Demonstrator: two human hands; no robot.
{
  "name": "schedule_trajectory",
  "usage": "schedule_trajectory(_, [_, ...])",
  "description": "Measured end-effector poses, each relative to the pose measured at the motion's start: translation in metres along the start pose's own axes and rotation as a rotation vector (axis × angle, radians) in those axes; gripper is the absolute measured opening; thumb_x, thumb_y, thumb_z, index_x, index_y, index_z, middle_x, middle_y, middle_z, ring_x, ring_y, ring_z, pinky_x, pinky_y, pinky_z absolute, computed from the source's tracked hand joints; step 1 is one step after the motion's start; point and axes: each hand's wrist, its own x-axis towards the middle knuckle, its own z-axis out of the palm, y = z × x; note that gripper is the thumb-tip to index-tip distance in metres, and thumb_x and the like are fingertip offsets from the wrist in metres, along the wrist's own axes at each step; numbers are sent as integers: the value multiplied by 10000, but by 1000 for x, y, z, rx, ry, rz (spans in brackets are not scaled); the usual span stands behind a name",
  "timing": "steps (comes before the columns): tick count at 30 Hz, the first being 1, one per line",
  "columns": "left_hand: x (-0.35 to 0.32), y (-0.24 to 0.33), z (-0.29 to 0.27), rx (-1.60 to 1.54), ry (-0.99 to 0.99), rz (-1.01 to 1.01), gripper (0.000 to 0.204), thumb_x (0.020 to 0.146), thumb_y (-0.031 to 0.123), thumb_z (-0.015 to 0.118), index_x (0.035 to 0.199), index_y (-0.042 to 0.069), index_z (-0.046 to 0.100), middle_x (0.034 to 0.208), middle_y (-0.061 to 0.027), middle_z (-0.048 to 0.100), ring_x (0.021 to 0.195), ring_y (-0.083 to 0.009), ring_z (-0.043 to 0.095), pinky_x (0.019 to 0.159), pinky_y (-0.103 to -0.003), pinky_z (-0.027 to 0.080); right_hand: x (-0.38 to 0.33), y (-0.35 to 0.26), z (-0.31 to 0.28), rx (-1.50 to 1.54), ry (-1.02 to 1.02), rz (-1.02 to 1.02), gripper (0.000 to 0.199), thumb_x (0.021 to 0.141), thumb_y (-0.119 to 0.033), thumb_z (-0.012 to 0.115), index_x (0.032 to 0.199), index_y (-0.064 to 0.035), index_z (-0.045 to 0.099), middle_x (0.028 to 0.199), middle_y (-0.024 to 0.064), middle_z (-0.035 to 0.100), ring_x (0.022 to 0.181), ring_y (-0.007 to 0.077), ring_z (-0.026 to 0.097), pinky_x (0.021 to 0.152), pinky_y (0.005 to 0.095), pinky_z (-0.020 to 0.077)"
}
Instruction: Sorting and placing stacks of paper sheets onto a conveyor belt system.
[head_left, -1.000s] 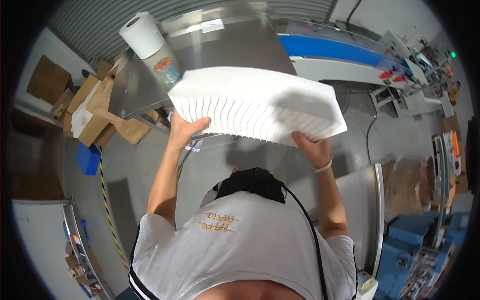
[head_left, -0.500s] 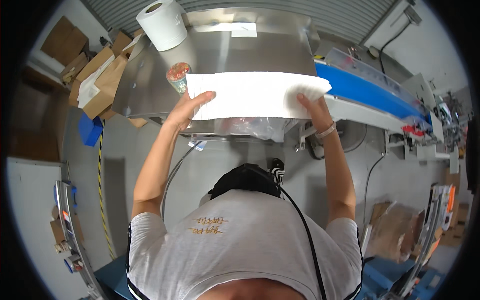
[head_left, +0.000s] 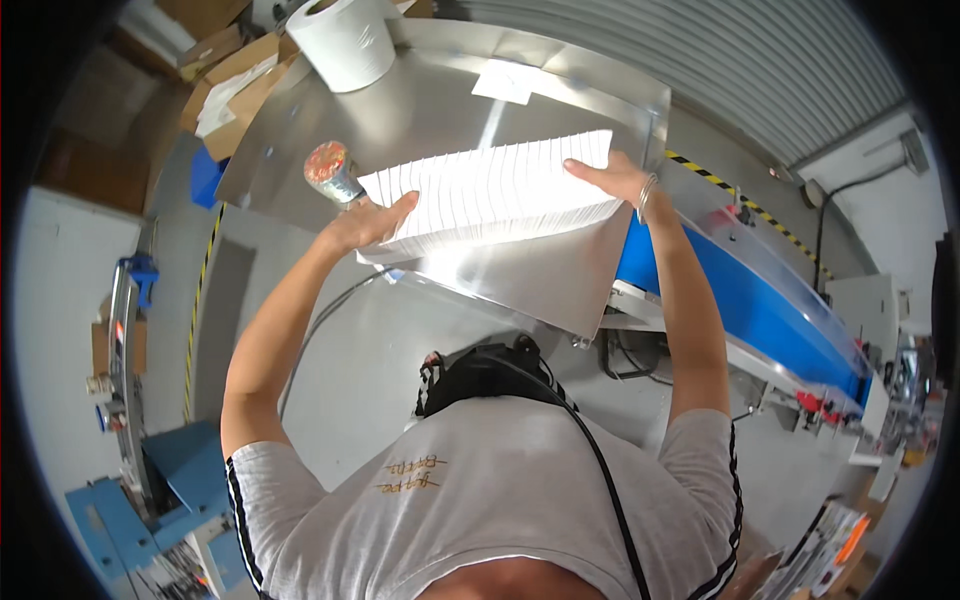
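A long white stack of paper sheets (head_left: 490, 190) spans the space between my hands, over the front part of a steel table (head_left: 430, 105). Dark lines run across its upper face, where the edges look fanned into steps. Gripping the left end is my left hand (head_left: 375, 222), thumb on top and fingers mostly hidden beneath. My right hand (head_left: 612, 176) clasps the other end, its thumb lying across the top. Just beyond my left hand stands a patterned cylindrical container (head_left: 330, 170) with a red speckled top.
A big white roll (head_left: 345, 45) stands at the table's far left, and a white sheet (head_left: 505, 82) lies near its back edge. Open cardboard boxes (head_left: 240, 100) and a blue bin (head_left: 207, 180) are to the left. A blue conveyor belt (head_left: 740, 290) runs along the right.
The view has turned, so the table and conveyor sit at a slant. The stack, smooth and flat before, now shows ridged, fanned edges and tilts up at its right end. Both hands keep hold.
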Motion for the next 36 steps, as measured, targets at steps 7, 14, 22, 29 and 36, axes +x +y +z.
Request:
schedule_trajectory(7, [-91,43,47,-668,-312,-101,797,719,733,612,1070,20,674,769,-63,672,683,-100,615,620,-197,494,45,-44,-6,-279,-74,-240,1036,737,-603,684,1413,80,298,1388,279,422,1323,345,398,1089,368,310])
schedule_trajectory(14, [-146,97,147,-1284,-514,23,778,854,551,603,1418,56,398,1353,-110,469,1128,-197,495,949,-299,460,112,-111,75,-791,-170,-455,937,779,-708,523,1419,-41,366,1298,247,528,1250,393,462,1048,399,363])
schedule_trajectory(22, [-134,161,192,-1639,-562,11,954,869,538,598,1469,-33,124,1434,-129,322,1282,-197,422,844,-400,490,102,-175,177,-961,-520,-914,742,821,-705,466,1255,-110,552,927,191,676,956,375,620,843,450,467])
schedule_trajectory(29, [-115,162,211,-1971,-586,38,639,950,378,528,1443,91,240,1453,-55,305,1197,-253,529,721,-421,578,87,-154,155,-669,-141,-1277,512,912,-434,548,1268,-66,540,1301,149,539,1212,317,485,1029,397,373])
schedule_trajectory(36, [-111,158,185,-1993,-532,-93,419,907,406,569,1276,230,478,1186,14,477,1150,-323,537,833,-587,434,2,-34,17,-85,164,-614,347,886,-213,597,1207,-82,583,1158,171,616,1075,298,598,886,391,483])
